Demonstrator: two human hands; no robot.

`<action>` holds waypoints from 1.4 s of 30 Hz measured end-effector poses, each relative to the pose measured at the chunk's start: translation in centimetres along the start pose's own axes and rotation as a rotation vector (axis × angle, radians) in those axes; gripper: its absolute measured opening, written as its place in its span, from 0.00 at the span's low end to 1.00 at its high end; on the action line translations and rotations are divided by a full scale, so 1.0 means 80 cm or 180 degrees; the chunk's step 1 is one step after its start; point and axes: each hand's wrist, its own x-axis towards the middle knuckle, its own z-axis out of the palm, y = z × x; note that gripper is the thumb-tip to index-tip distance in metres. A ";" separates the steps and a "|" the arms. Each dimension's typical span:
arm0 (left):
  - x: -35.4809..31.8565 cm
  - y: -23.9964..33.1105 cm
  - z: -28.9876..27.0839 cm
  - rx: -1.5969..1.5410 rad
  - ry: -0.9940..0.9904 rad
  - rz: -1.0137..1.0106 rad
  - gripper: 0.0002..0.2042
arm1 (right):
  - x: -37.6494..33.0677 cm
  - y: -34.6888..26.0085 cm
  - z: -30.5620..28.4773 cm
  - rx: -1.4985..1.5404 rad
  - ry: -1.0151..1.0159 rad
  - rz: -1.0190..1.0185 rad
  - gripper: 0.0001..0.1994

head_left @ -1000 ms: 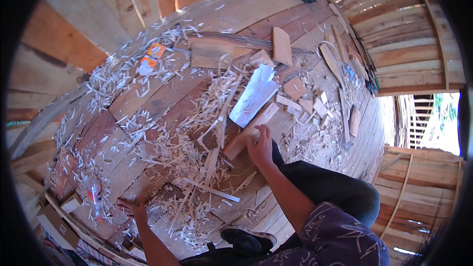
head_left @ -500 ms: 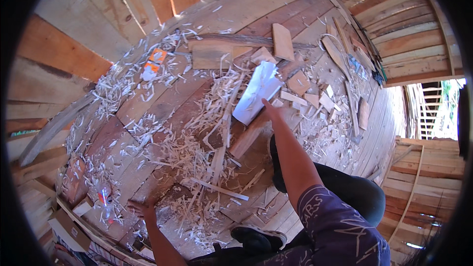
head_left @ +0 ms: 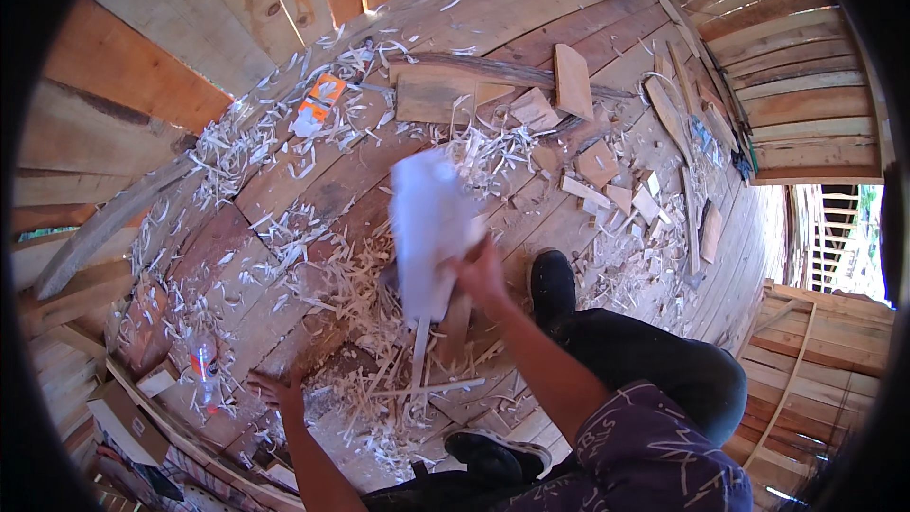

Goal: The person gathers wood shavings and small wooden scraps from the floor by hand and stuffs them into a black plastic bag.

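Observation:
My right hand (head_left: 482, 275) grips the edge of a white sheet (head_left: 427, 213), perhaps paper, smeared by motion and held up over the shavings. Its surface looks bent, and its material is hard to tell. At lower left, my left hand (head_left: 275, 387) has its fingers spread and holds nothing, close to a brown wood piece (head_left: 318, 346). Beyond that hand lies a clear plastic bottle (head_left: 204, 370) with a red label. Under the sheet, pale curled wood shavings (head_left: 351, 299) are heaped on the plank floor.
Several wood offcuts (head_left: 597, 164) lie at the right, with boards (head_left: 436, 98) farther back. An orange and white box (head_left: 320, 104) sits among shavings at far left. A cardboard box (head_left: 131, 425) stands lower left. My shoe (head_left: 553, 286) is near the middle.
My right hand has drawn the white sheet off the floor, leftward and nearer to me. The left hand stays about where it was, fingers still spread. The view has shifted slightly.

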 end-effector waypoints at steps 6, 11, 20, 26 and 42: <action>-0.004 0.011 0.016 -0.0044 -0.0056 0.0090 0.58 | -0.090 0.012 0.082 -0.1779 -0.1211 -0.0985 0.34; 0.004 -0.003 0.018 -0.0257 0.0050 0.0153 0.54 | -0.093 0.016 0.086 -0.2325 -0.1413 -0.1675 0.35; -0.009 0.019 0.006 -0.0244 -0.0169 0.0010 0.56 | 0.090 -0.048 -0.019 -0.3026 0.0610 -0.1982 0.42; -0.006 0.014 0.004 -0.0206 -0.0112 0.0054 0.56 | 0.069 -0.018 0.036 -0.3439 -0.0181 -0.1747 0.38; 0.003 0.003 0.025 -0.0373 0.0090 0.0231 0.54 | 0.030 -0.053 0.049 -0.2828 -0.0368 -0.1738 0.37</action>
